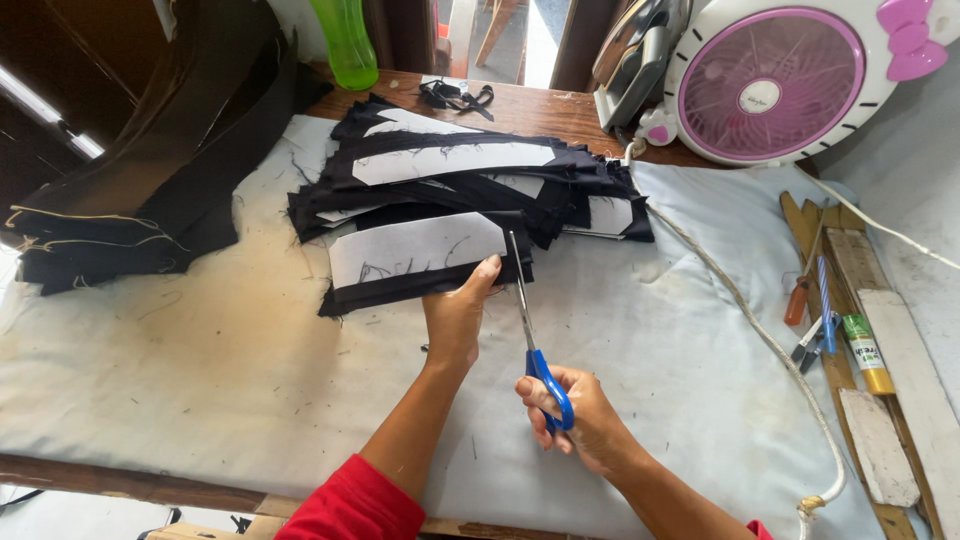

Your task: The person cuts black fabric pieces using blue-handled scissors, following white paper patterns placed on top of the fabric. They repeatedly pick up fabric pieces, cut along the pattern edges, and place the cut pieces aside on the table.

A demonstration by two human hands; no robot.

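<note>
The left hand [455, 318] presses on the near edge of a black fabric piece with white interfacing [415, 255] — the front piece of a stack of such pieces [470, 180]. Just right of this piece, the right hand [580, 415] holds blue-handled scissors [528, 315], the blades pointing at its right end. Far right of the stack stands a pink and white fan [770, 80] — left of the stack lies dark folded cloth [150, 160], behind it a green bottle [345, 40].

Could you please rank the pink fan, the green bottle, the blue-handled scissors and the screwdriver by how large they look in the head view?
1. Pink fan, clearly largest.
2. Blue-handled scissors, held in the right hand; nearness flatters them.
3. Green bottle, cropped, so unsure.
4. Screwdriver.
</note>
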